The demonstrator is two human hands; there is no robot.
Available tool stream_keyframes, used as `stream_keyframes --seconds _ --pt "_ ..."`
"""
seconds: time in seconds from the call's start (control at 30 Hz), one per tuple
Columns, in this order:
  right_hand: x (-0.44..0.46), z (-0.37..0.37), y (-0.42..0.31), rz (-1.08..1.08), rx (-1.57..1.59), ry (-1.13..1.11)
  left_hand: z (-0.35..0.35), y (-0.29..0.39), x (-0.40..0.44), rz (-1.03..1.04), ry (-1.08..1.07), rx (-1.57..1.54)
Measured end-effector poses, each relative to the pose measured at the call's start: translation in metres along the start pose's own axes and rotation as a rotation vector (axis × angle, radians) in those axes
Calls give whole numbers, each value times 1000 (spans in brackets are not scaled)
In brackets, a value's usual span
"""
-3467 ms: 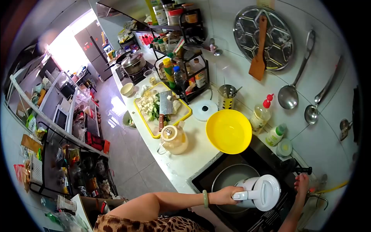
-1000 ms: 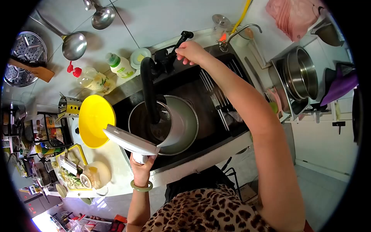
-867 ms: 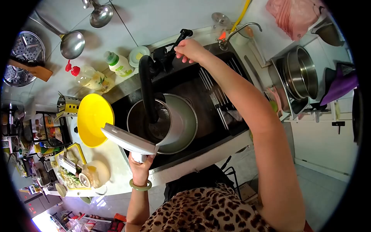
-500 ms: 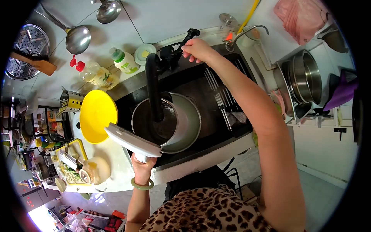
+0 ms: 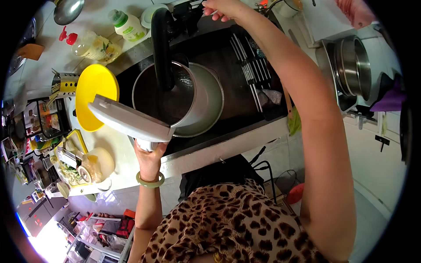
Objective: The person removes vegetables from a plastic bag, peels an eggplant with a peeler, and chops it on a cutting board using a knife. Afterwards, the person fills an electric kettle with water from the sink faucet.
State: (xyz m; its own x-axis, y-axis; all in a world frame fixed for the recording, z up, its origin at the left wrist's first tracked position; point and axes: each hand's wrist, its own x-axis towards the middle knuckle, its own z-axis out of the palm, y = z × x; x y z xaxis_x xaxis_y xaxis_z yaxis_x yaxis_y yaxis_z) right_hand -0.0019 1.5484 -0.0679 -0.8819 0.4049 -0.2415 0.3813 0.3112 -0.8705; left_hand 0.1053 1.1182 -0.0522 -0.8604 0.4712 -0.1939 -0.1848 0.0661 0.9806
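Note:
My left hand (image 5: 150, 155) is wrapped round the white handle (image 5: 131, 120) of a deep metal jug (image 5: 191, 103). The jug is held tilted, its round mouth under the black faucet (image 5: 162, 52). Behind and partly under it, a wider pale-lined pot (image 5: 215, 103) is in the dark sink (image 5: 219, 57). At the top edge, my right hand (image 5: 223, 9) has its fingers curled at the faucet's black lever (image 5: 195, 6), which the frame's edge partly cuts off. Whether water is running I cannot make out.
Left of the sink stand a yellow basin (image 5: 94, 87), a pump bottle (image 5: 94, 47) and a green-labelled bottle (image 5: 128, 26). A glass jar (image 5: 100, 164) lies near a yellow-edged cutting board (image 5: 79, 142). A metal rack (image 5: 252, 65) spans the sink's right; steel pots (image 5: 353, 65) stand beyond.
The view has shifted, so the sink and counter sit higher in the frame. My left hand still grips the handle, and my right hand stays by the faucet lever.

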Motion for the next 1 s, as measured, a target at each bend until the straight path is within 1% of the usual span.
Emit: stream_keyframes --seconds 0.17,0.27,0.37,0.4,0.43,0.47,0.53,0.63,0.8,0.93,1.0 --pt "-2 -1 -3 25 7 6 -1 -1 -1 8 -6 10" --pt "-2 -4 -6 66 -81 -24 0 -1 -2 -23 12 -26" --pt "-3 -4 -5 66 -127 1 -1 -2 -4 -24 1 -37" --pt "-3 -2 7 16 -11 14 1 0 -4 -38 0 -77" --pt "-21 -1 -14 -1 -36 2 0 -1 -5 -60 15 -73" --pt "-22 -1 -17 14 -37 -1 0 0 -4 -47 -5 -73" --pt "-20 -2 -21 20 -88 -3 3 4 -4 -46 -20 -103" --pt "-23 -2 -23 69 -65 -3 -3 -4 -5 -35 -11 -13" --pt "-19 -2 -20 85 -21 7 -3 -4 -5 -49 -16 -47" --pt "-26 -2 -28 107 -36 9 6 4 -4 -28 34 -28" --pt "-25 -3 -28 99 -50 10 3 0 -3 -26 17 -31"
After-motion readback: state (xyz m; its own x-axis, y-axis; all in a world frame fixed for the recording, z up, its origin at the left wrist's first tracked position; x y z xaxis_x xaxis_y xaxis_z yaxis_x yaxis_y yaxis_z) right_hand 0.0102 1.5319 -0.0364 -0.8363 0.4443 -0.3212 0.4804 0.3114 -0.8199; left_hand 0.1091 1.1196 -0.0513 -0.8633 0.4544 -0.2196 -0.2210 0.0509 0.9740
